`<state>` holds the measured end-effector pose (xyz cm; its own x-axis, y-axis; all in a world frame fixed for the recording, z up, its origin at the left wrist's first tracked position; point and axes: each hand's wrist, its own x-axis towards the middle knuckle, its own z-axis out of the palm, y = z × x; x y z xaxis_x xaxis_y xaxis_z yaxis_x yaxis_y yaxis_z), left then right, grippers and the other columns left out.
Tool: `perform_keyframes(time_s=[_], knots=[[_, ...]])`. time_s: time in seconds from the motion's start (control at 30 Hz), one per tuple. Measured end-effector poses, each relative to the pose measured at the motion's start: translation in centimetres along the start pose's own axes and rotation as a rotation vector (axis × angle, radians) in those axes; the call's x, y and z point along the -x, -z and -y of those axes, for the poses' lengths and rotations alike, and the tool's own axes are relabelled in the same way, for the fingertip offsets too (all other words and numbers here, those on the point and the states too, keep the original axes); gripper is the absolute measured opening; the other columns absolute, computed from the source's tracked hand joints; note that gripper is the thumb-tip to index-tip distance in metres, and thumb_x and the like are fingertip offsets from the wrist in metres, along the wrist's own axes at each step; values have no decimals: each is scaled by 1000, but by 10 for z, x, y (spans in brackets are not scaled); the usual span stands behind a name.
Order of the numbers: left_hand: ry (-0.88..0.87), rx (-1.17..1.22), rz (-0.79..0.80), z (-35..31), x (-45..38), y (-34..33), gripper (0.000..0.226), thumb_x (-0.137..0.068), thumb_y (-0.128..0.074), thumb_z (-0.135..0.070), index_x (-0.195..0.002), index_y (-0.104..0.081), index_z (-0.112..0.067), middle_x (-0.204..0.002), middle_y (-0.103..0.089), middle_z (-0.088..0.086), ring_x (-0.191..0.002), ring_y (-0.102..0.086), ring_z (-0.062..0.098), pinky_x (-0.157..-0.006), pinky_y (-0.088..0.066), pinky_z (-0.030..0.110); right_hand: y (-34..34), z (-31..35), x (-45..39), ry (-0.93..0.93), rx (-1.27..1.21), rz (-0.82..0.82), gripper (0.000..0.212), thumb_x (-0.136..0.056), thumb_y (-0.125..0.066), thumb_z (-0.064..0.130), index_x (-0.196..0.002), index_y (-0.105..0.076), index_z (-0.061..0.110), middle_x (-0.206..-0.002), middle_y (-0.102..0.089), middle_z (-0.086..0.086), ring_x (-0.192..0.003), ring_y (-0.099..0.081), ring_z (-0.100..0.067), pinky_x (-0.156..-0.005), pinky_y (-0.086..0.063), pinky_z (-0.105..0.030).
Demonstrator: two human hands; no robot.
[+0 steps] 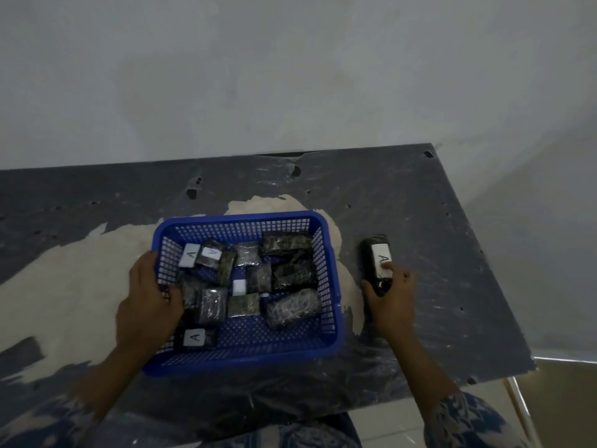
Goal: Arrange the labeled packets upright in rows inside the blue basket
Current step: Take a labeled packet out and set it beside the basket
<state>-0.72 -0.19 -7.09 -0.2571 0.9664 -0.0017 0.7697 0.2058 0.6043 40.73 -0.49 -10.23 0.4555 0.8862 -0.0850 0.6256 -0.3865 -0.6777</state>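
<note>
Worn dark table (403, 205) against a pale wall, blue basket (336, 318) sitting mid-table with a loose jumble of dark wrapped packets (290, 307) inside, mostly flat, a few showing white "A" labels. Left hand (150, 305) reaches over the basket's left rim, fingers curled onto packets at that side; can't tell if it actually grips one. Right hand (392, 294) pinches a labeled packet (378, 263) lying on the table just right of the basket, index finger on its label.

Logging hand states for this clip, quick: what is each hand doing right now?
Left hand: reaches over the blue basket rim, fingers on the packets inside; grasp cannot be told.
Right hand: closing on the labeled packet lying on the table.
</note>
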Motion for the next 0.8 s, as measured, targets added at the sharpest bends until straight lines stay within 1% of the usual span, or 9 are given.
perform_keyframes(time_s=[0.13, 0.23, 0.33, 0.4, 0.47, 0.57, 0.63, 0.67, 0.8], knots=[[-32, -8, -8, -2, 0, 1, 69, -88, -64, -10, -148, -29, -16, -150, -37, 9, -107, -60, 38, -77, -52, 46, 14, 18, -4, -33, 91, 15, 47, -89, -69, 33, -128, -53, 13, -130, -48, -16, -114, -51, -30, -93, -47, -40], [-30, -31, -9, 0, 0, 1, 70, -88, -64, -12, -148, -28, -16, -152, -36, 9, -95, -63, 38, -70, -52, 42, 22, 45, -6, -33, 102, 8, 39, -93, -64, 31, -125, -56, 11, -129, -52, -15, -116, -50, -29, -94, -45, -41], [-72, -33, -19, 2, 0, 0, 69, -87, -65, -11, -147, -29, -15, -151, -36, 9, -83, -63, 32, -61, -51, 35, 19, 84, -3, 150, 106, -22, 28, -92, -65, 23, -118, -60, 15, -120, -55, -8, -111, -50, -25, -92, -43, -35], [-96, -30, -25, 4, 0, 0, 68, -88, -63, -12, -146, -29, -14, -150, -36, 10, -77, -59, 24, -56, -44, 29, 9, 108, 0, 310, 137, 3, 23, -91, -64, 22, -114, -62, 17, -113, -57, -3, -105, -50, -19, -87, -43, -32], [-96, -20, -33, 5, 0, -1, 67, -88, -63, -13, -146, -29, -15, -151, -36, 9, -74, -57, 21, -54, -41, 27, -3, 125, 3, 465, 140, 114, 20, -93, -62, 21, -112, -61, 19, -109, -58, 0, -99, -52, -14, -84, -43, -28], [-93, -19, -36, 5, 1, 0, 67, -88, -62, -14, -147, -30, -14, -152, -35, 8, -71, -58, 23, -54, -43, 29, -23, 138, 3, 626, 219, 336, 14, -97, -55, 19, -108, -64, 18, -104, -63, 0, -90, -57, -14, -77, -49, -28], [-79, -25, -31, 5, 1, 0, 68, -89, -61, -16, -149, -29, -14, -153, -34, 8, -69, -59, 26, -52, -47, 32, -37, 143, -2, 658, 369, 414, 15, -97, -52, 18, -103, -66, 16, -100, -66, -3, -82, -59, -16, -68, -49, -29], [-75, -28, -28, 5, 2, 1, 68, -89, -60, -17, -149, -28, -14, -154, -34, 7, -69, -60, 28, -52, -49, 34, -43, 146, -4, 654, 444, 437, 16, -97, -50, 18, -102, -66, 15, -100, -66, -5, -81, -59, -18, -66, -49, -30], [-60, -33, -27, 7, 1, 1, 68, -90, -59, -20, -149, -27, -15, -156, -31, 5, -66, -60, 28, -51, -50, 35, -57, 157, -12, 607, 633, 522, 22, -97, -49, 14, -112, -64, 10, -111, -62, -11, -94, -62, -27, -77, -55, -40]])
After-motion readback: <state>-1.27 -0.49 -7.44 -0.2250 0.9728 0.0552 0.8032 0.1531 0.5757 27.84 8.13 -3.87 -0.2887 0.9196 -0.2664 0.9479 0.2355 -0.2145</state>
